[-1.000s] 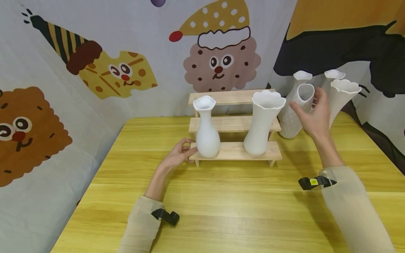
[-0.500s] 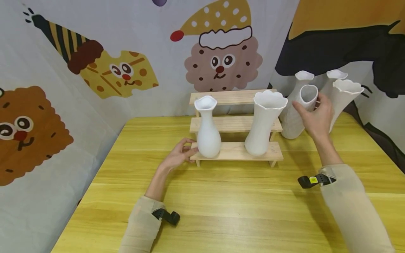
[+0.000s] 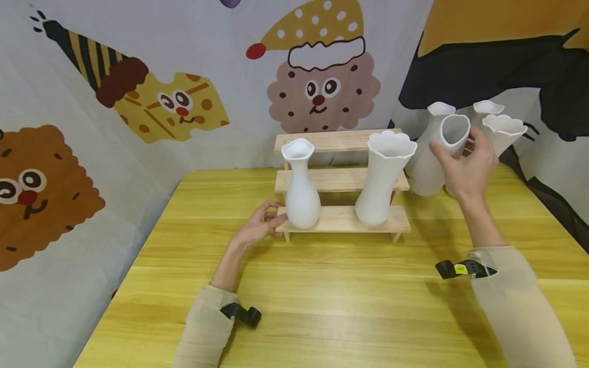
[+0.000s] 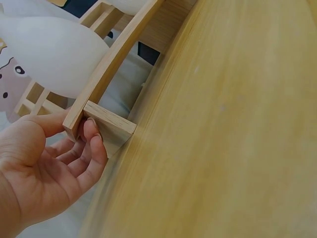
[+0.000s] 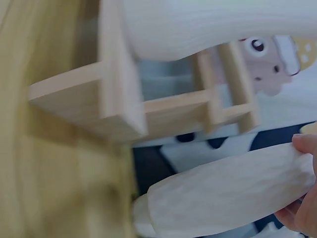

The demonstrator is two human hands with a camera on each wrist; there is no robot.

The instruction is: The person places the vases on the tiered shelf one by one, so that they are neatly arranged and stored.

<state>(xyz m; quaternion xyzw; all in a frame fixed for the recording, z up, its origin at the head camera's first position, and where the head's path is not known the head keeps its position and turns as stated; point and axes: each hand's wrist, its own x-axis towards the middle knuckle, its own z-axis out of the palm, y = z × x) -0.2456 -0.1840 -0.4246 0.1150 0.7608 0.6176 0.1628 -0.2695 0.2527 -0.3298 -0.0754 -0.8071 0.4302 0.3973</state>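
My left hand (image 3: 257, 225) pinches the left end of the lowest step of a three-tier wooden display stand (image 3: 340, 219), thumb on top and fingers curled beneath. On that step stand a narrow-necked white vase (image 3: 302, 202) at the left and a flared, scallop-rimmed white vase (image 3: 375, 199) at the right. Right of the stand, my right hand (image 3: 474, 166) grips a textured white vase (image 5: 233, 191) near its oval mouth, thumb on one side and fingers on the other. The vase is tilted, and its lower end seems slightly raised in the right wrist view.
Close behind the held vase are a wavy-rimmed white vase (image 3: 442, 109), another similar vase (image 3: 488, 107) and a scallop-rimmed vase (image 3: 503, 133). A cartoon-printed cloth (image 3: 207, 46) hangs behind the wooden table (image 3: 322, 296).
My right hand has moved slightly right with the textured vase, whose mouth now faces me more. My left hand and the vases on the stand have not moved.
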